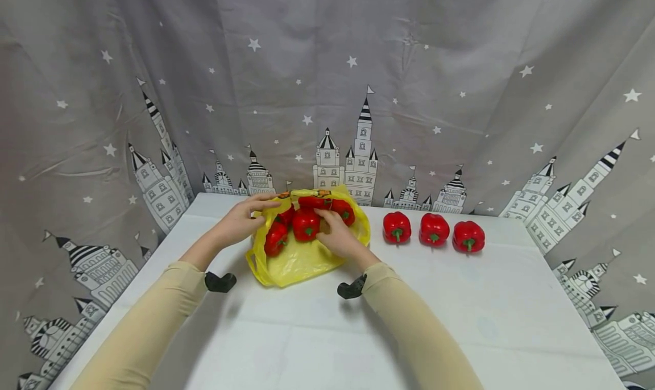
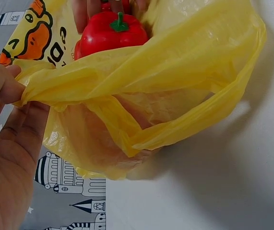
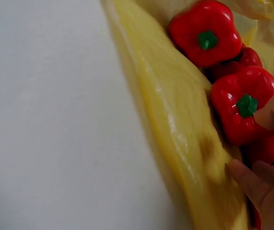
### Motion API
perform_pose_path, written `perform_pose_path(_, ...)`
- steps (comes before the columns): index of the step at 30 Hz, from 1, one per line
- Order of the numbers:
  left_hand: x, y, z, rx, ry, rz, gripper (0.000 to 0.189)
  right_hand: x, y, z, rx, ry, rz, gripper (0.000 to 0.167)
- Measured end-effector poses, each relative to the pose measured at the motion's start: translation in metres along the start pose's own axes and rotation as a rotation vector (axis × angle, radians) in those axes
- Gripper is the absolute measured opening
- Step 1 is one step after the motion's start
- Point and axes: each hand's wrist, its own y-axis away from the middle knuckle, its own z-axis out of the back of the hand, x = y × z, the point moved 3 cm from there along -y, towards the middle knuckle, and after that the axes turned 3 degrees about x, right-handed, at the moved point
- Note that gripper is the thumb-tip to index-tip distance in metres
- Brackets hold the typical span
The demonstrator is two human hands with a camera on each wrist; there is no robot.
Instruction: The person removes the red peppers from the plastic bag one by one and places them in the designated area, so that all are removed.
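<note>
A yellow plastic bag (image 1: 302, 265) lies on its side with its mouth toward me, several red bell peppers inside. My left hand (image 1: 244, 222) is at the bag's left upper edge; in the left wrist view, that hand (image 2: 12, 124) pinches the bag's film between thumb and fingers. My right hand (image 1: 339, 235) reaches into the mouth. In the right wrist view, a finger of this hand (image 3: 268, 191) touches a red bell pepper (image 3: 232, 98) beside its green stem, while the thumb is spread apart below. The same bag in the left wrist view shows a printed duck (image 2: 36, 36).
Three more red bell peppers (image 1: 397, 227), (image 1: 434, 229), (image 1: 468, 236) stand in a row right of the bag. A white cloth covers the table (image 1: 317, 344). Behind hangs a grey curtain (image 1: 286, 83) printed with castles and stars.
</note>
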Motion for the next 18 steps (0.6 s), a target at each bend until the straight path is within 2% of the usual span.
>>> perform_pose_path(7,-0.001,0.001,-0.001,0.003,0.016,0.012,0.049,0.008,-0.009,0.001,0.050,0.049,0.006,0.069)
perform_pose_path(13,0.000,0.001,-0.002,-0.001,0.026,0.011,0.050,0.017,-0.014,0.001,0.122,0.172,0.055,0.073)
perform_pose_path(18,0.001,0.000,-0.001,0.003,0.033,0.012,0.050,0.023,-0.015,0.000,0.153,0.227,0.072,0.076)
